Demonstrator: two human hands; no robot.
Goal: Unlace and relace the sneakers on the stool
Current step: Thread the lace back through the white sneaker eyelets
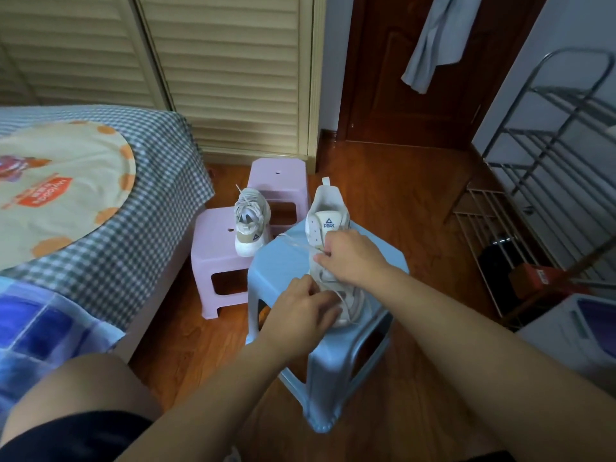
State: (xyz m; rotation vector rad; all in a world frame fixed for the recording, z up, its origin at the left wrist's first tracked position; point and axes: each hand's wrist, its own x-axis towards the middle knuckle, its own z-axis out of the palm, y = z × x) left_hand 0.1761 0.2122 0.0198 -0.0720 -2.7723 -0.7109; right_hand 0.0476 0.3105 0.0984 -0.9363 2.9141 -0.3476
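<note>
- So, 1 white sneaker (328, 225) parked on the blue stool (266, 271), right in front of the knees, probably to keep both hands free and the eyelets close.
- Runs lengthwise away from the body: toe end near, under the hands, heel and pull tab at the far end, tongue with its logo facing up. Long axis tilted just a touch to the right going away.
- Right hand (351, 258) over the middle of the shoe, fingers curled, grip pinching the lace (293, 243), which trails off to the left across the stool top. Looks like pulling slack through an eyelet, though can't tell whether unlacing or relacing at this point.
- Left hand (305, 306) down at the toe end, fingers curled against the shoe near the lowest laces. Likely steadying it so the pull doesn't drag it around; can't tell if that grip is actually pinching a lace or just pressing.
- Second sneaker (250, 221) waiting on the nearer of 2 pink stools (213, 258), laces in, toe pointing back toward the camera. Out of the way but within reach.
- Bed (100, 195) off to the left, metal rack (550, 161) to the right.
</note>
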